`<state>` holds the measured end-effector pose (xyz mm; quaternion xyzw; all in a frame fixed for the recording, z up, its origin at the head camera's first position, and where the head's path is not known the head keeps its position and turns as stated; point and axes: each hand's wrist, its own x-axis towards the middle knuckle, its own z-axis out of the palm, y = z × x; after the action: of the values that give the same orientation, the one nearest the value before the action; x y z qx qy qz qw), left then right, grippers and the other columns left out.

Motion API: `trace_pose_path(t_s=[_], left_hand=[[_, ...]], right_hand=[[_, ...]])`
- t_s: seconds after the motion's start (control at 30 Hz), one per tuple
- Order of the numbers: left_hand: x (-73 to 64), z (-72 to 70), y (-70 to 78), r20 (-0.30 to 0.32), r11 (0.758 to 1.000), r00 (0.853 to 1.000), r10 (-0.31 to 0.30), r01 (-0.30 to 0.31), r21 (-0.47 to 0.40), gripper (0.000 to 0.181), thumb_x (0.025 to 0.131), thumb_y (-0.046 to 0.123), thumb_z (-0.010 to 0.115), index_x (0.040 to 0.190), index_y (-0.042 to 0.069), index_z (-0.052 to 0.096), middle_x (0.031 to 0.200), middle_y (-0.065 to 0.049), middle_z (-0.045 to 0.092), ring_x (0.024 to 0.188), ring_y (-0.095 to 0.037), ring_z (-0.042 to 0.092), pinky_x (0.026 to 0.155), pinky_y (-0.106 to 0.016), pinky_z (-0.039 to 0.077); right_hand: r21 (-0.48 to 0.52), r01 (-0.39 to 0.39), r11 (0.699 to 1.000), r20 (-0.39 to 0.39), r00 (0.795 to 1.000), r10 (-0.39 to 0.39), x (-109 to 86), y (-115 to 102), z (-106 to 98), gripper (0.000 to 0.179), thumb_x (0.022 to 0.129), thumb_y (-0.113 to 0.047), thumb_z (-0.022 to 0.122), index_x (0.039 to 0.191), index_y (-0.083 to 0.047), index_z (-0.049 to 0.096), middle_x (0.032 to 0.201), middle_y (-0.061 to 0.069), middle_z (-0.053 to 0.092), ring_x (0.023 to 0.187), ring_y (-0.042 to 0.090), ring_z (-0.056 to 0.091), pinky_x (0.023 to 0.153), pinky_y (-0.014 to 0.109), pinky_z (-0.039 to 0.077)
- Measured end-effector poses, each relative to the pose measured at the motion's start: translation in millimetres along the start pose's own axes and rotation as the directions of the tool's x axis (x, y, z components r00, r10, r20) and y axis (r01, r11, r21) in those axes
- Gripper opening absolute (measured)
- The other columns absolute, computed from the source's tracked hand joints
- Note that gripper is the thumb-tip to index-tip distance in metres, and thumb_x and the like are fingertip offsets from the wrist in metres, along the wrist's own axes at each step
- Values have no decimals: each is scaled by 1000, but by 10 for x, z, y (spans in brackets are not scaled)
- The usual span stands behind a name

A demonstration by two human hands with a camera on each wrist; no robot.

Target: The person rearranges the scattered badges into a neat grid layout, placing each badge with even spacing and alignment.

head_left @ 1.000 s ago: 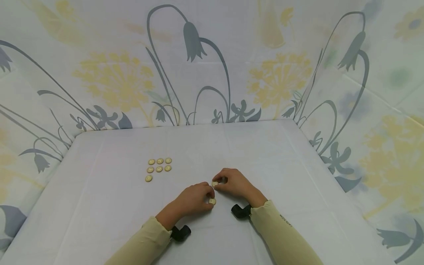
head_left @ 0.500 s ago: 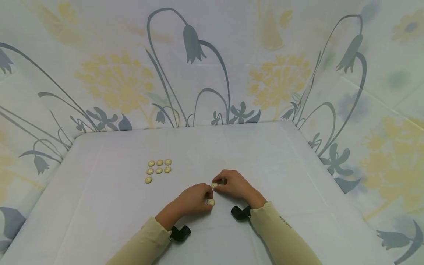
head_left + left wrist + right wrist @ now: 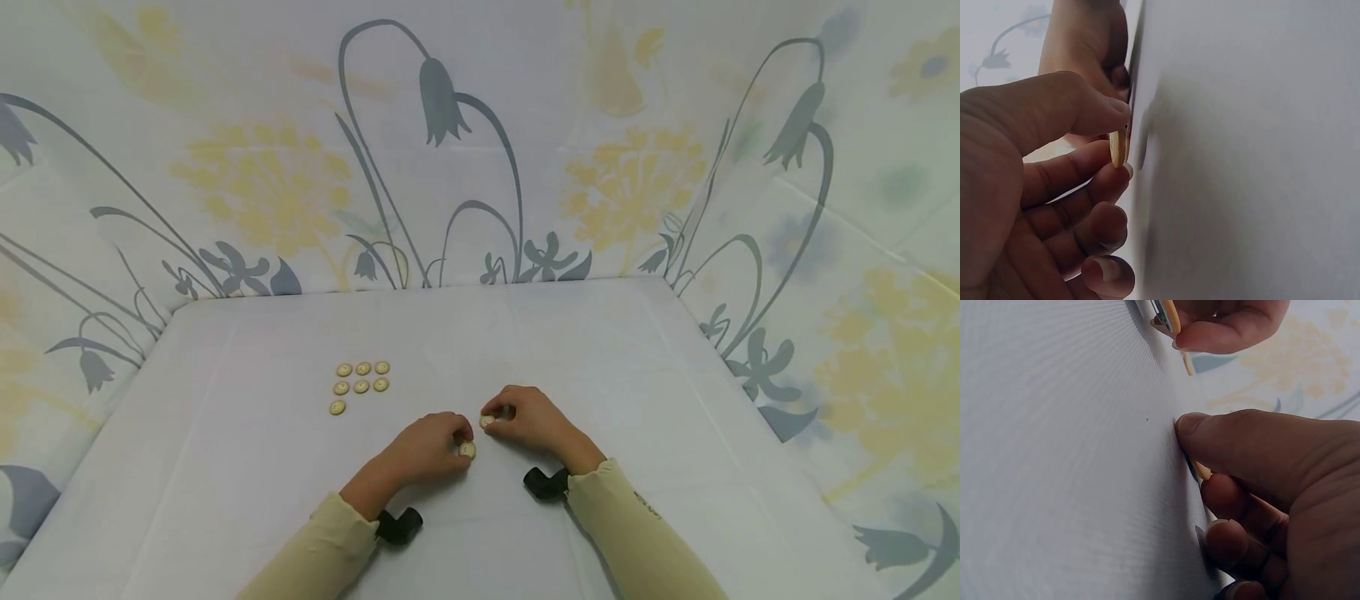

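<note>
Between thumb and fingers, my left hand [image 3: 426, 448] pinches a small round cream disc [image 3: 467, 450] with a faint mark on its face. Seen edge-on in the left wrist view, this disc [image 3: 1117, 149] is held just off the white cloth. My right hand [image 3: 531, 418], slightly farther forward, pinches a second cream disc [image 3: 487, 422] at the table surface. The right wrist view shows only that disc's yellowish edge [image 3: 1200, 470] under the thumb; the fingers hide the rest. Left of the hands, several matching discs [image 3: 362, 387] lie in two rows of three, with a single disc [image 3: 337, 407] in front.
A white cloth [image 3: 247, 483] covers the table. Flower-printed fabric [image 3: 480, 183] stands up behind it and along both sides. A black wrist mount [image 3: 400, 527] sits by the left sleeve, another black mount [image 3: 546, 483] by the right one.
My left hand has moved a little to the left and forward with its disc, away from the right hand. The right hand keeps its place, and the discs in rows lie as before.
</note>
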<state>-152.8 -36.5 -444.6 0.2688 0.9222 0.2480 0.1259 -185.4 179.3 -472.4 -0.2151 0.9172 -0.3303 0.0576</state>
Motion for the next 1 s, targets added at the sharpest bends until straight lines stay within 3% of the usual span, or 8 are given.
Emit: trace_pose_path(t_s=[0.4, 0.8, 1.0], left_hand=[[-68, -121, -140, -29, 997, 997, -73, 73, -2, 12, 83, 19, 71, 92, 14, 67, 89, 4, 63, 82, -12, 56, 79, -36, 48], [-143, -215, -358, -59, 983, 982, -181, 182, 5, 13, 82, 22, 74, 92, 16, 67, 88, 6, 63, 81, -10, 55, 78, -33, 47], [-176, -274, -460, -78, 981, 978, -194, 196, 8, 14, 83, 23, 74, 93, 16, 67, 90, 6, 64, 81, -10, 55, 77, -33, 47]], right_hand=[[-9, -6, 1000, 6, 1000, 6, 14, 5, 7, 19, 83, -26, 75, 102, -23, 74, 91, -16, 64, 79, 4, 54, 73, 23, 46], [-3, 3, 1000, 4, 1000, -3, 3, 9, 2, 20, 82, -24, 76, 102, -23, 75, 91, -15, 64, 79, 4, 54, 73, 22, 46], [-1, 13, 1000, 5, 1000, -13, -1, -5, -9, 20, 82, -24, 76, 102, -22, 75, 93, -13, 65, 81, 4, 54, 74, 23, 45]])
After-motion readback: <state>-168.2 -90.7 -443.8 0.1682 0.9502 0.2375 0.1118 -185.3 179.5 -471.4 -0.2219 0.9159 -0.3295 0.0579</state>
